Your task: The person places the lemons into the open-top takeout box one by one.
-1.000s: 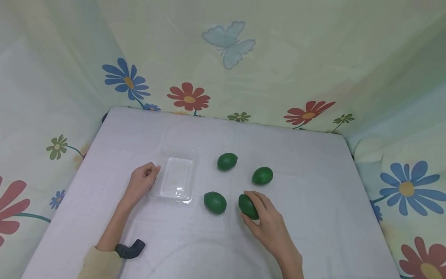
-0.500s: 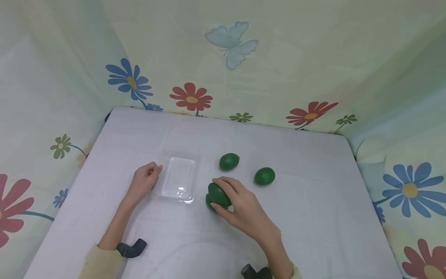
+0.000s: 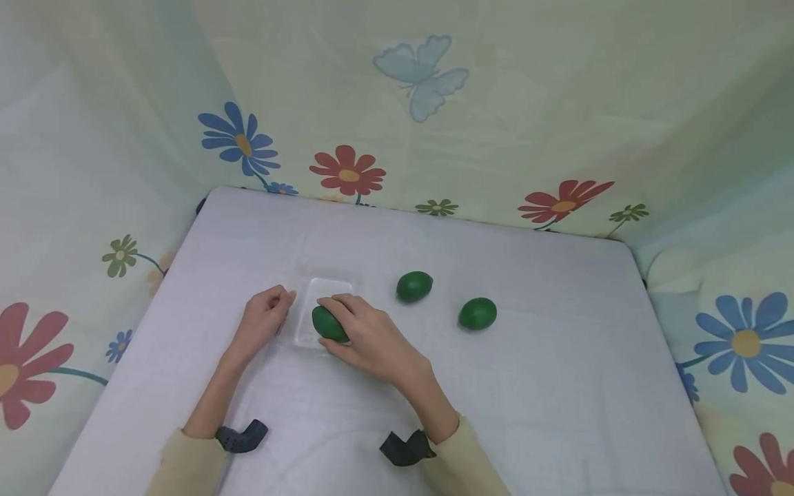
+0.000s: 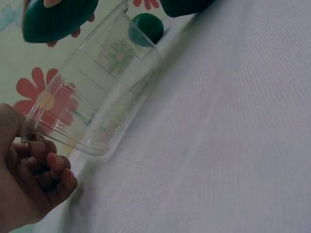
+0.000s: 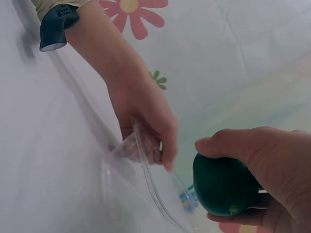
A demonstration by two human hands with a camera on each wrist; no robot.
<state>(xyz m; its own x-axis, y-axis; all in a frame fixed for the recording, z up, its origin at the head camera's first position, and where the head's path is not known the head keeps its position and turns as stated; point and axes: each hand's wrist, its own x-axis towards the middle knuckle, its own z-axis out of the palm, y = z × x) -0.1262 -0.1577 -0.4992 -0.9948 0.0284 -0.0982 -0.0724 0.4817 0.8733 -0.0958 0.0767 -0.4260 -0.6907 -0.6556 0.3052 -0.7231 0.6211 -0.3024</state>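
Observation:
My right hand (image 3: pixel 380 341) holds a green lime (image 3: pixel 329 324) between thumb and fingers, over the clear plastic box (image 3: pixel 304 331). In the right wrist view the lime (image 5: pixel 224 185) is beside the box's rim. My left hand (image 3: pixel 263 318) pinches the box's near rim, as the left wrist view shows at close range, with the other fingers curled beneath. Nothing is seen inside the box (image 4: pixel 99 82). Another lime (image 4: pixel 187 6) shows at the top of the left wrist view; in the head view the right hand and forearm seem to hide it.
Two more limes lie right of the box, one nearer it (image 3: pixel 414 286) and one farther right (image 3: pixel 477 313). A white cloth covers the table (image 3: pixel 558 386). A flowered curtain (image 3: pixel 496 124) hangs around the back and sides. Dark devices sit on both wrists.
My right hand has carried the lime leftward from the table's right-middle, past another lime, to above the box. My left hand has stayed at the box's rim.

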